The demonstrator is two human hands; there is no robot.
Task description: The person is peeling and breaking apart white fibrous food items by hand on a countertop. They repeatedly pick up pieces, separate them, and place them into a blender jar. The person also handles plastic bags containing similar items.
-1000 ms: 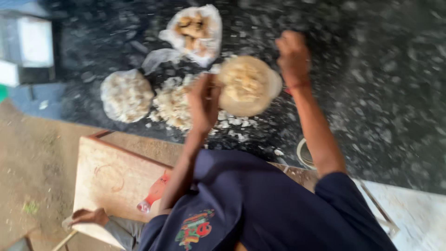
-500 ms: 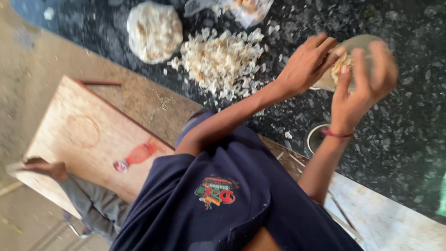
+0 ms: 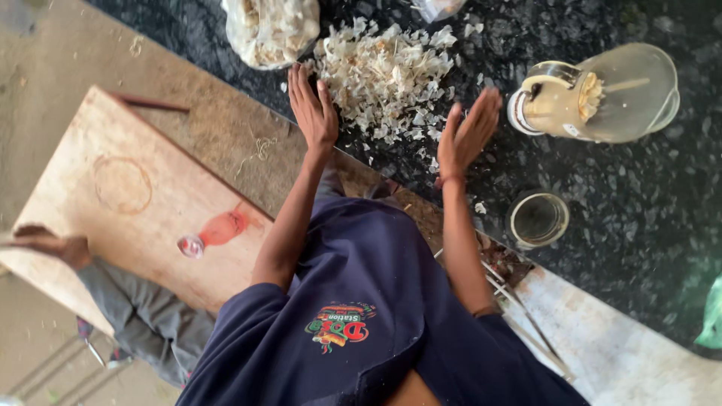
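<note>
My left hand [image 3: 312,105] is open with its fingers together, touching the left edge of a heap of pale dry shavings [image 3: 387,71] on a black speckled counter [image 3: 617,225]. At the heap's lower right edge, my right hand [image 3: 468,134] is open too, palm turned toward the heap. The two hands flank the heap and hold nothing. A clear jar [image 3: 594,94] lies on its side to the right of my right hand, with pale pieces inside.
A small round glass container [image 3: 538,219] stands on the counter below the jar. A plastic bag of pale pieces [image 3: 271,30] sits at the top. A wooden board [image 3: 135,188] with a red-and-clear plastic object [image 3: 214,233] lies left, and a foot [image 3: 45,242] shows beside it.
Both hands held the jar before. It now lies on the counter, and the hands have moved left to either side of the heap, open. The view has shifted.
</note>
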